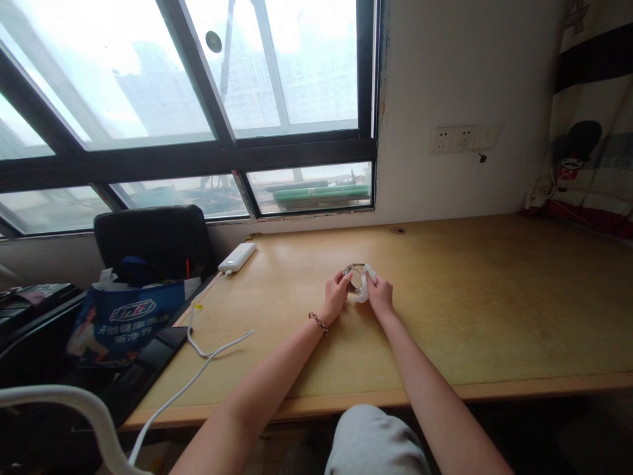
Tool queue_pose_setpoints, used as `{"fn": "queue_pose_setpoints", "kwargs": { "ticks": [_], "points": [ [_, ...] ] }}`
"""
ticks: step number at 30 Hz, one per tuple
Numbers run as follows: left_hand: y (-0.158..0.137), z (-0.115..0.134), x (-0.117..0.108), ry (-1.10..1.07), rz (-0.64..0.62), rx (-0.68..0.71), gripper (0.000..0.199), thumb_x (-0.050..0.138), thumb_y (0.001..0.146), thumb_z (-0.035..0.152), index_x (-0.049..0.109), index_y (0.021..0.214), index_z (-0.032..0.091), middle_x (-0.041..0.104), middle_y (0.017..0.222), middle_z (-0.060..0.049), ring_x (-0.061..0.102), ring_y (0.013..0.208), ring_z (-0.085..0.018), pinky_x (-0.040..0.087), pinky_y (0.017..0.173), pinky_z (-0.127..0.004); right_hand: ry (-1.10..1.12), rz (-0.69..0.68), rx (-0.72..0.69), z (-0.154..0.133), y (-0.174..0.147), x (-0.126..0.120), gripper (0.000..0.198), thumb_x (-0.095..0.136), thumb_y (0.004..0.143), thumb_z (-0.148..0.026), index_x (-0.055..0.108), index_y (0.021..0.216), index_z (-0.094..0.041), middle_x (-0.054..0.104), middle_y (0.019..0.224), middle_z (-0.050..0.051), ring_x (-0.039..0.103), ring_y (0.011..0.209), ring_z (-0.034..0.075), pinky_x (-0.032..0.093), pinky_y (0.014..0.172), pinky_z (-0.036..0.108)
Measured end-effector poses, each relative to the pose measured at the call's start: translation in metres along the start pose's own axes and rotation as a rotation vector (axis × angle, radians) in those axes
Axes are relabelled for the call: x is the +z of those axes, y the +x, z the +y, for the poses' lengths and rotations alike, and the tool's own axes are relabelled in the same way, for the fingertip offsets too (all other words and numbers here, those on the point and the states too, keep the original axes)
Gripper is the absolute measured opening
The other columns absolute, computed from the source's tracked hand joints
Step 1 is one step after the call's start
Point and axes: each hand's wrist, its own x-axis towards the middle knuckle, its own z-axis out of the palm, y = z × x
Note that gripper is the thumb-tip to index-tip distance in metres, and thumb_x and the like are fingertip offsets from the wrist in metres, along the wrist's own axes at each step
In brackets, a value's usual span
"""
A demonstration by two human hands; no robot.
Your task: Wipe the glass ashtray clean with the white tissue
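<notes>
While both arms stretch over the wooden desk [494,303], the left hand [337,293] pinches one metallic ring [352,277] and the right hand [380,295] presses one white wipe [366,285] against it, mid-desk. One power bank [238,256] trails one white cable [208,349]; three wall sockets [462,138] sit behind.

Big dark-framed window [198,132] letting in hazy daylight, wooden desk [494,297] under a white wall [469,79], black chair [153,241] tucked left.

The desk [445,316] is honey-yellow wood, the power bank [238,256] and its cable [208,353] white. The bag [123,323] is blue with white lettering, the chair [153,241] black.
</notes>
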Motion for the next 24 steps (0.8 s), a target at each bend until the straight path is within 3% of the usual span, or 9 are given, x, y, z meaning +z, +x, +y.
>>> {"fn": "queue_pose_setpoints", "kwargs": {
  "ticks": [5, 8, 11, 14, 18, 21, 24],
  "points": [
    [0.003, 0.002, -0.006, -0.041, 0.006, 0.043, 0.032, 0.051, 0.072, 0.042, 0.044, 0.058, 0.014, 0.037, 0.05, 0.005, 0.034, 0.045, -0.005, 0.027, 0.042, -0.018, 0.114, -0.254, 0.063, -0.003, 0.001, 0.005, 0.024, 0.054, 0.067, -0.028, 0.063, 0.084, -0.014, 0.066, 0.077, 0.005, 0.058, 0.069, 0.016, 0.039, 0.056, 0.019],
    [0.002, 0.002, -0.005, 0.003, -0.043, 0.078, 0.03, 0.052, 0.071, 0.041, 0.047, 0.06, 0.014, 0.039, 0.051, 0.004, 0.036, 0.048, -0.006, 0.028, 0.044, -0.018, 0.0, -0.214, 0.095, -0.003, 0.001, 0.005, 0.025, 0.048, 0.072, -0.026, 0.065, 0.083, -0.012, 0.066, 0.079, 0.01, 0.059, 0.074, 0.019, 0.04, 0.06, 0.021],
    [0.0, 0.005, -0.001, 0.015, -0.116, 0.086, 0.029, 0.051, 0.073, 0.041, 0.055, 0.075, 0.013, 0.049, 0.059, 0.002, 0.044, 0.054, -0.008, 0.034, 0.05, -0.019, -0.075, -0.132, 0.127, -0.004, 0.0, 0.004, 0.033, 0.041, 0.078, -0.031, 0.067, 0.079, -0.01, 0.066, 0.076, 0.014, 0.06, 0.073, 0.02, 0.04, 0.059, 0.022],
    [-0.002, 0.009, 0.002, -0.095, -0.222, 0.093, 0.035, 0.051, 0.075, 0.039, 0.056, 0.096, 0.013, 0.059, 0.081, -0.005, 0.053, 0.072, -0.014, 0.04, 0.064, -0.022, -0.047, -0.072, 0.16, -0.005, -0.001, 0.002, 0.039, 0.036, 0.081, -0.033, 0.067, 0.076, -0.011, 0.066, 0.072, 0.014, 0.061, 0.068, 0.019, 0.04, 0.056, 0.022],
    [-0.002, 0.011, 0.004, -0.263, -0.345, 0.06, 0.043, 0.057, 0.072, 0.034, 0.051, 0.109, 0.013, 0.057, 0.104, -0.01, 0.051, 0.096, -0.022, 0.039, 0.08, -0.029, 0.055, -0.049, 0.197, -0.004, -0.002, 0.001, 0.05, 0.027, 0.084, -0.041, 0.068, 0.076, -0.013, 0.065, 0.062, 0.011, 0.06, 0.059, 0.017, 0.039, 0.052, 0.021],
    [0.0, 0.007, 0.003, -0.299, -0.363, 0.021, 0.043, 0.06, 0.07, 0.032, 0.052, 0.108, 0.012, 0.056, 0.107, -0.012, 0.051, 0.1, -0.024, 0.039, 0.083, -0.031, 0.101, -0.042, 0.251, -0.003, -0.001, 0.002, 0.057, 0.023, 0.084, -0.047, 0.067, 0.069, -0.012, 0.063, 0.055, 0.011, 0.059, 0.053, 0.017, 0.038, 0.048, 0.022],
    [0.003, 0.002, 0.001, -0.341, -0.302, -0.067, 0.043, 0.059, 0.07, 0.037, 0.054, 0.104, 0.011, 0.056, 0.108, -0.013, 0.054, 0.095, -0.023, 0.041, 0.08, -0.032, 0.124, -0.039, 0.247, -0.002, 0.0, 0.002, 0.061, 0.024, 0.082, -0.052, 0.066, 0.064, -0.012, 0.061, 0.051, 0.01, 0.059, 0.053, 0.018, 0.038, 0.048, 0.022]
  ]
}}
